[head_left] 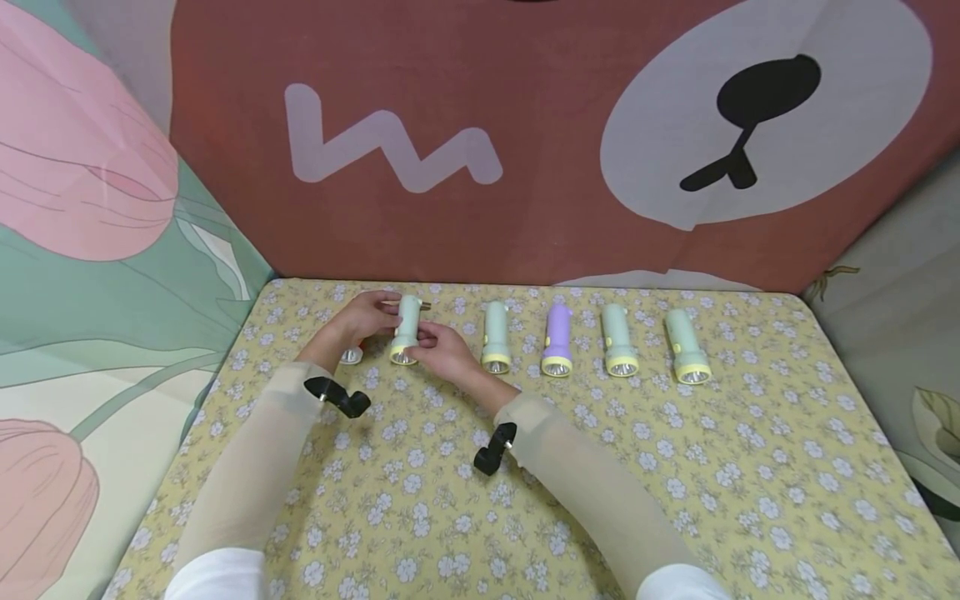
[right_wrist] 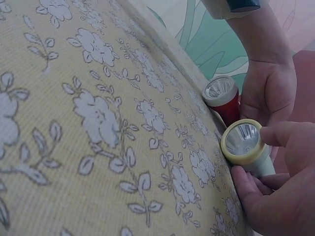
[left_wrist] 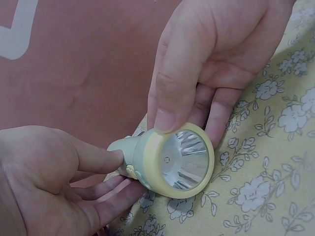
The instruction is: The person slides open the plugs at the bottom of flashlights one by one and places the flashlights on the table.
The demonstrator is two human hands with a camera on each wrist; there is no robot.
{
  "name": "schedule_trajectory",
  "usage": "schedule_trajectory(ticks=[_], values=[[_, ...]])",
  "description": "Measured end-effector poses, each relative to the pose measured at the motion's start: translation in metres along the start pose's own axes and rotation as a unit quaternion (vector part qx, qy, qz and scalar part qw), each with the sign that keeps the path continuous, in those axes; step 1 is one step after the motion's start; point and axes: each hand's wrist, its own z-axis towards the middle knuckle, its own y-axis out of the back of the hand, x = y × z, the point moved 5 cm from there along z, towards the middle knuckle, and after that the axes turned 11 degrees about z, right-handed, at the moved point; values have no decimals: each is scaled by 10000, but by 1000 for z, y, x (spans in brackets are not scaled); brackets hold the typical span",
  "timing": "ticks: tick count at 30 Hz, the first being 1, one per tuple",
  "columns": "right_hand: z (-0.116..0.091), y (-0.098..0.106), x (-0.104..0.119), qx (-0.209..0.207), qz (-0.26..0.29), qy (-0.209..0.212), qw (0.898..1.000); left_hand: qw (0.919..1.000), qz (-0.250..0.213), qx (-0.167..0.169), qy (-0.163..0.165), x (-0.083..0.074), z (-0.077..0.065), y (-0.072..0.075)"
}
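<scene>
A pale green flashlight [head_left: 407,321] with a yellow rim lies at the left end of the row, lens toward me. My left hand [head_left: 367,315] pinches its body from the left, thumb on top and fingers below in the left wrist view. My right hand [head_left: 447,354] grips the yellow-rimmed head [left_wrist: 155,162] from the other side, its thumb on the rim. Just left of it, a red flashlight [right_wrist: 227,109] with a white rim lies partly hidden behind my left wrist in the head view.
To the right lie a green flashlight [head_left: 496,333], a purple one [head_left: 557,333] and two more green ones, the last a green flashlight [head_left: 684,342] slightly angled. All rest on a yellow flowered cloth [head_left: 465,500]. A brown printed backdrop [head_left: 525,225] stands along the far edge.
</scene>
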Motion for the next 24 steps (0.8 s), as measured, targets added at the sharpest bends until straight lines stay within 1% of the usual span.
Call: schedule_trajectory(ticks=[7, 16, 24], values=[[2, 0, -2, 21, 63, 36, 10000, 10000, 21, -27, 54, 0, 0, -1], [0, 1, 0, 7, 93, 44, 9999, 9998, 157, -38, 141, -2, -5, 1], [-2, 2, 0, -25, 87, 77, 9999, 9999, 135, -53, 73, -2, -5, 1]])
